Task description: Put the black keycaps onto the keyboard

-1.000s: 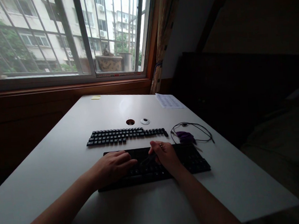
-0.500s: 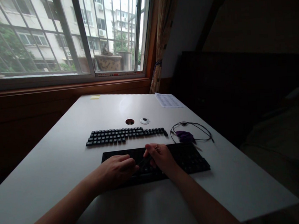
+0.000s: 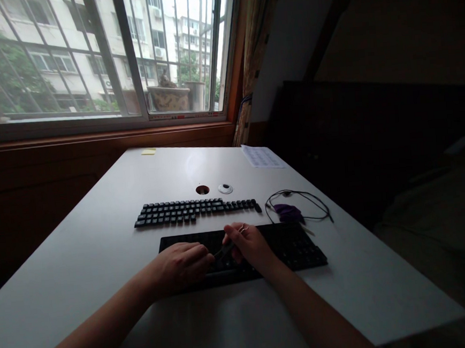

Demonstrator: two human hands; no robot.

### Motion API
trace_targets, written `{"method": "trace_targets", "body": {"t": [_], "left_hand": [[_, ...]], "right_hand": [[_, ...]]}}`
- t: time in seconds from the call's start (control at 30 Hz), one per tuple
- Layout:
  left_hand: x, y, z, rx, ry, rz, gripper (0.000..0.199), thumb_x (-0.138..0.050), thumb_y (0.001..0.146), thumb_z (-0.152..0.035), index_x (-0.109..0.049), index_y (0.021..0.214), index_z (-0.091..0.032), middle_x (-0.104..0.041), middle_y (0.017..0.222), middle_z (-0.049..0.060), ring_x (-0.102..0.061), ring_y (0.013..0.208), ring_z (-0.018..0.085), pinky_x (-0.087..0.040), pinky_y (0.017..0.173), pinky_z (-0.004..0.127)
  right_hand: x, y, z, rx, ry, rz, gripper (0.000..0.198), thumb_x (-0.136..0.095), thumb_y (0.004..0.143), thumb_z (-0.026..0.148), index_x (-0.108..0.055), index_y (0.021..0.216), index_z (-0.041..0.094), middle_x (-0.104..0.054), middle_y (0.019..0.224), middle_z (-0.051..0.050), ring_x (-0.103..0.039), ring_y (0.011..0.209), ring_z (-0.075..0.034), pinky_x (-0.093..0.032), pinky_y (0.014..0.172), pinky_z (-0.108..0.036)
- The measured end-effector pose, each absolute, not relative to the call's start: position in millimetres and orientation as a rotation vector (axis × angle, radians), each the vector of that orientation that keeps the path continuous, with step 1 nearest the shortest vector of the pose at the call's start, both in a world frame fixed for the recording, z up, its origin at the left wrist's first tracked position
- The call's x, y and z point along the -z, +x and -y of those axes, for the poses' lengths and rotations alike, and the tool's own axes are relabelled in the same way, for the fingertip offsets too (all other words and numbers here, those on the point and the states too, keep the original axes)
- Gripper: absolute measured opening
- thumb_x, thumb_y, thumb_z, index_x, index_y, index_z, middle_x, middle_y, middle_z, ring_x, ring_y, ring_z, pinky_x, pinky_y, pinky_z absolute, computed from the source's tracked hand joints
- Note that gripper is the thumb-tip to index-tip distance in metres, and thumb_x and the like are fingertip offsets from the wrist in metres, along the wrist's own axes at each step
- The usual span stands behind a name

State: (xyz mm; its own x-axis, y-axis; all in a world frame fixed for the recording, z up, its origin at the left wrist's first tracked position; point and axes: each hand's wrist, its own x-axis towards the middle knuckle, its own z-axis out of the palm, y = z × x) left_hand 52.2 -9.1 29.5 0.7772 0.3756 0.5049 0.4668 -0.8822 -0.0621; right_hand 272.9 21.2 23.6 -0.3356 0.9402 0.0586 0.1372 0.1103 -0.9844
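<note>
We take the keyboard (image 3: pixel 292 244) as our landmark; it lies before us on the white desk (image 3: pixel 81 250), with both hands over it. Beyond its far edge, and apart from it, loose keycaps (image 3: pixel 187 212) stand in neat rows, the nearest row stopping short partway along. So a good share of the caps is off the keyboard, and we judge the work to be well under way but not finished. Towards the keyboard's right end, some caps appear to be in place; the dark surface and our hands hide the rest, so we cannot count what is left.

Our right hand (image 3: pixel 249 247) comes in over the keyboard's near edge, right of its middle, fingers closed around a dark slim tool (image 3: pixel 225 248). The thumb is on top, and the tool slants down towards the keyboard's left half. Our left hand (image 3: pixel 183 263) lies low over that left half, back upward, fingers bent and drawn together near the tool's lower end. Its fingertips are hidden, so we cannot tell whether it pinches anything or only steadies the keyboard. Both forearms reach in from the keyboard's near side, angled towards each other.

Beyond the keyboard's right half, a coiled cable (image 3: pixel 331 218) lies around and beside a purple cloth (image 3: pixel 287 212).
</note>
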Motion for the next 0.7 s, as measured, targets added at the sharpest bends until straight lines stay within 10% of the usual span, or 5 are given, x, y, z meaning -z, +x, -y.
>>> {"method": "trace_targets", "body": {"t": [0.33, 0.7], "left_hand": [[-15, 46, 4, 0.911, -2.772, 0.86, 0.014, -0.048, 0.087, -0.013, -0.056, 0.097, -0.019, -0.06, 0.082, 0.003, -0.056, 0.063, 0.013, -0.049, 0.057, 0.024], [-15, 38, -3, 1.193, -2.659, 1.04, 0.014, -0.051, 0.087, -0.01, -0.055, 0.097, -0.019, -0.057, 0.082, 0.002, -0.053, 0.063, 0.012, -0.046, 0.056, 0.021]], "right_hand": [[-18, 271, -18, -1.376, -1.0, 1.62, 0.042, -0.06, 0.085, 0.058, -0.059, 0.076, 0.018, -0.056, 0.045, 0.005, -0.053, 0.036, -0.01, -0.038, 0.036, -0.017], [-25, 273, -10, -0.471, -0.783, 2.146, 0.035, -0.052, 0.095, 0.038, -0.057, 0.066, 0.02, -0.058, 0.059, 0.001, -0.051, 0.052, -0.011, -0.037, 0.056, -0.024]]}}
